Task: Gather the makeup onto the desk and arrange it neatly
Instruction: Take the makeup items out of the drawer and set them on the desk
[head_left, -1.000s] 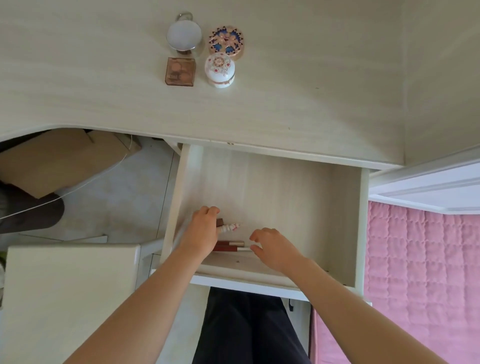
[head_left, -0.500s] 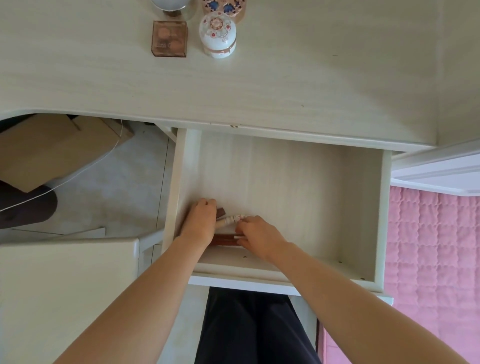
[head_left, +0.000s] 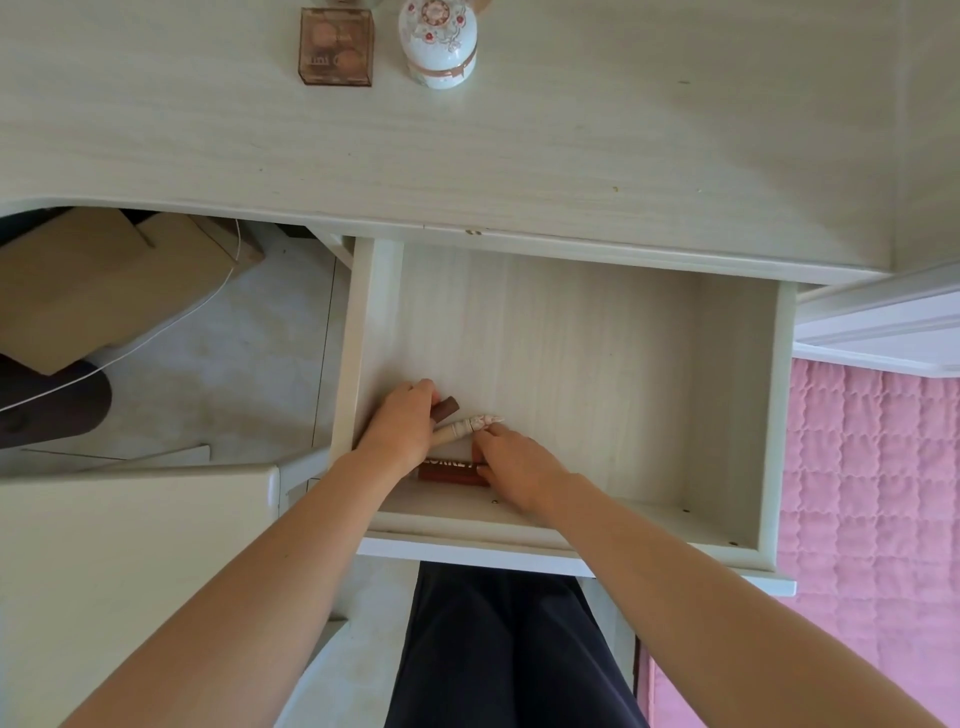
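**Three tubes low in the drawer**

My left hand (head_left: 400, 423) curls over the left ends of the brown stick (head_left: 448, 407) and cream tube (head_left: 467, 428), both slanting up-right. The red tube (head_left: 448, 470) lies crosswise just below, its right end pinched by my right hand (head_left: 517, 467). All three sit in the drawer (head_left: 379, 312); compact (head_left: 336, 47) and jar (head_left: 438, 44) stand on the table (head_left: 519, 156).

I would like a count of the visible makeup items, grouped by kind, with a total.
Slim tubes in the drawer: 3 (dark brown tube, cream patterned tube, red-brown lettered tube)
Square brown compact on the desk: 1
White egg-shaped jar on the desk: 1
Total: 5 visible; the left hand and right hand may hide more.
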